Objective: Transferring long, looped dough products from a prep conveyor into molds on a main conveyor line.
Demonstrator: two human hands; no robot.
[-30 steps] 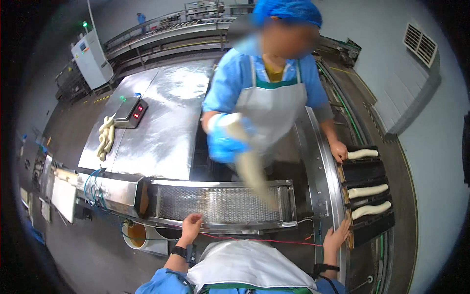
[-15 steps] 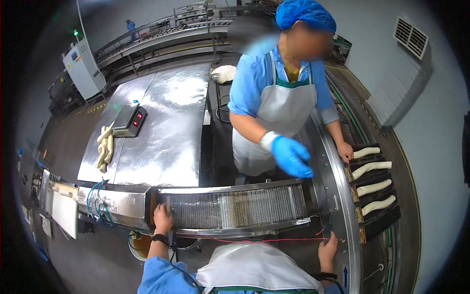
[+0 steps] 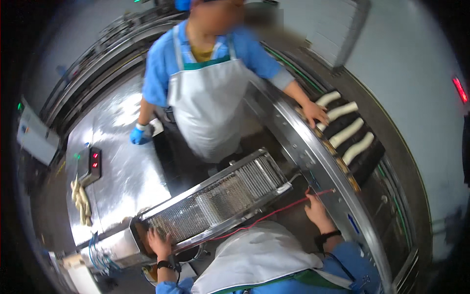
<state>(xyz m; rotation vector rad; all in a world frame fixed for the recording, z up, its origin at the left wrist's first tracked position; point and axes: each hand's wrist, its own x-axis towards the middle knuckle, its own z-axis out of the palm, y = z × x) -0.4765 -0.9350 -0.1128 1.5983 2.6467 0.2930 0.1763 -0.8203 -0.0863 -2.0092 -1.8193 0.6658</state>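
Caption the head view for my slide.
Left hand at a mesh conveyor, right hand near a red cord, a co-worker's hand at a dark tray of pale strips.

I see a scale (image 3: pixel 89 164) near the left edge of the steel table (image 3: pixel 128 169); beyond that edge stands a blurred, probably white cabinet (image 3: pixel 38 134).

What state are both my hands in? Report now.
Left hand: open, at the silver metal-mesh conveyor.
Right hand: partly curled near the thin red cord; grip cannot be told.
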